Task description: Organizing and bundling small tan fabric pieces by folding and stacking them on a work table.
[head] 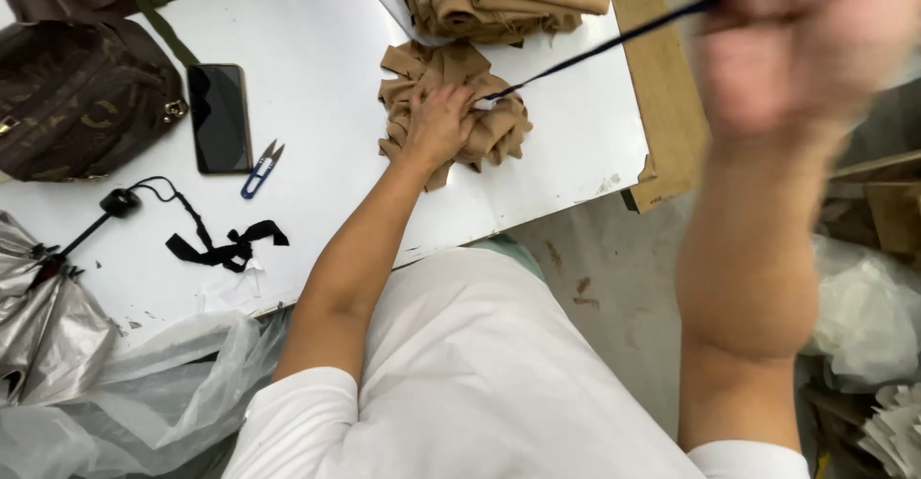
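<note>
Hands apart, left hand (441, 124) pressed flat on tan fabric pieces (494, 129) mid-worktop (326, 47), right hand (796, 38) raised and blurred, pinching dark cord (595, 52) taut past worktop's right edge, bare white surface around thread snips (261, 168).

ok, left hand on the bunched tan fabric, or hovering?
Touching. The head view shows the left hand pressed down on the bunched tan fabric, fingers sunk into its folds, no gap visible. A dark strap runs from there up to the blurred right hand.

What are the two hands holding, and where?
The right hand pulls a dark cord by its end. The left hand presses down on the tan cloth bundle.
</note>
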